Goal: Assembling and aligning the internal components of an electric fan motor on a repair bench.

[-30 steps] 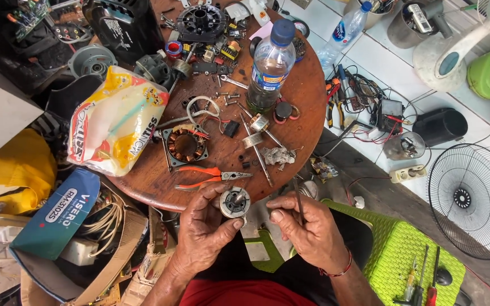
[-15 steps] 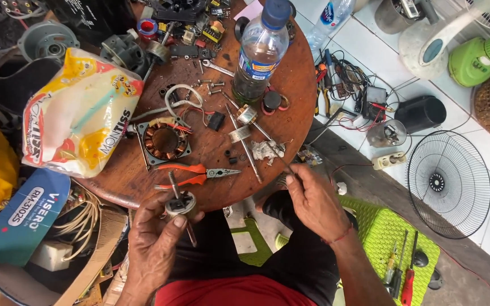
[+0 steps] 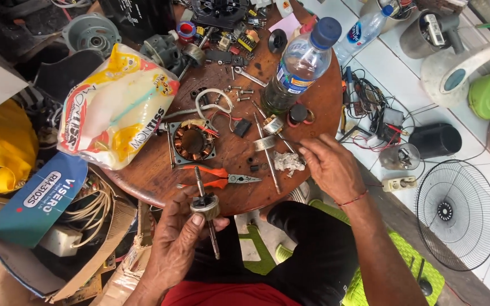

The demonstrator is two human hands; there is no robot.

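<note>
Motor rotor (image 3: pixel 206 205) gripped in left hand (image 3: pixel 180 241) — right hand (image 3: pixel 330 164) apart.

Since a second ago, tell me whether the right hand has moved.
Yes. The right hand has left the rotor in the left hand and reached up over the round table, by the crumpled white scrap.

head cam | looks steeply down from above | close over round wooden table (image 3: pixel 313 113) | single view

Lower rotor shaft (image 3: pixel 215 245) behind the left hand's fingers (image 3: pixel 191 226); fan grille (image 3: pixel 465 212) partly behind the right forearm.
</note>
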